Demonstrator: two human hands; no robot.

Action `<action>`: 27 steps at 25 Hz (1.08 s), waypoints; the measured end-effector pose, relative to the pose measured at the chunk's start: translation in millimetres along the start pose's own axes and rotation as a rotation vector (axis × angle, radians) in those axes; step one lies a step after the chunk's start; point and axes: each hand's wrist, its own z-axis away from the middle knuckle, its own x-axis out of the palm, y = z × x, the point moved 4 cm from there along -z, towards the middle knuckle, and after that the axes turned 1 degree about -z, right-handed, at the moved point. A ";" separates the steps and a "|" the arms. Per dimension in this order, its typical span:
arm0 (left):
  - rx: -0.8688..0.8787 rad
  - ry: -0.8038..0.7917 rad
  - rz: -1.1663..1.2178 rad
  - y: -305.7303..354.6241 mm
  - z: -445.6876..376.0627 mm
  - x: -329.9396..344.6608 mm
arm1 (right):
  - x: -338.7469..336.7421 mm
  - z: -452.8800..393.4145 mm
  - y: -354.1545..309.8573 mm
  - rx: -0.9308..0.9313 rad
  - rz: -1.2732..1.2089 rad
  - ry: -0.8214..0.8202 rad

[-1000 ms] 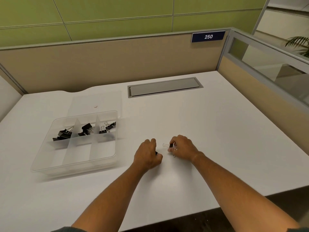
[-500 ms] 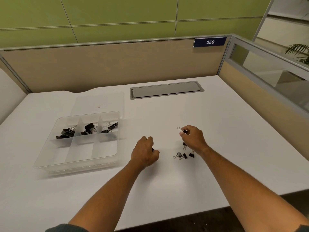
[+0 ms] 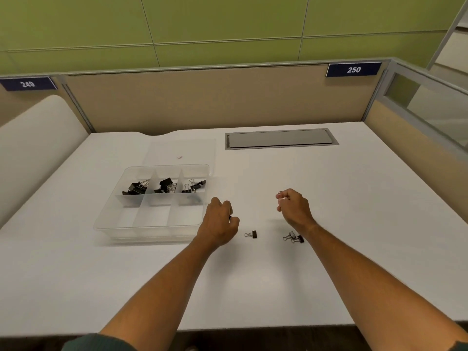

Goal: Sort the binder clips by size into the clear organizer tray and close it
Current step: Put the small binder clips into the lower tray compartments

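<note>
Clips in tray's three far compartments; hands each curled around small clip.

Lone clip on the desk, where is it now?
Head view: the lone clip lies on the desk, just right of the left hand, left of the clip pair.

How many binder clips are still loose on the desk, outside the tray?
3: one clip between the hands, and two touching clips by the right wrist. Each hand seems to grip another, mostly hidden.
</note>
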 end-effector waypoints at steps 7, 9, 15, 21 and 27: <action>-0.057 0.027 -0.027 -35.3 6.6 -30.3 | 59.3 20.6 -36.4 -0.196 0.248 -0.114; -0.056 0.024 -0.039 -45.4 3.9 -39.9 | 74.8 25.5 -49.0 -0.244 0.295 -0.113; 0.022 0.039 -0.049 -98.5 -8.0 -79.6 | 136.7 39.3 -88.6 -0.296 0.364 -0.077; 0.072 0.062 -0.041 -156.4 -17.1 -110.9 | 194.4 47.0 -118.5 -0.280 0.360 -0.031; 0.060 0.085 -0.029 -216.0 -16.7 -144.9 | 241.2 50.7 -134.8 -0.255 0.389 0.017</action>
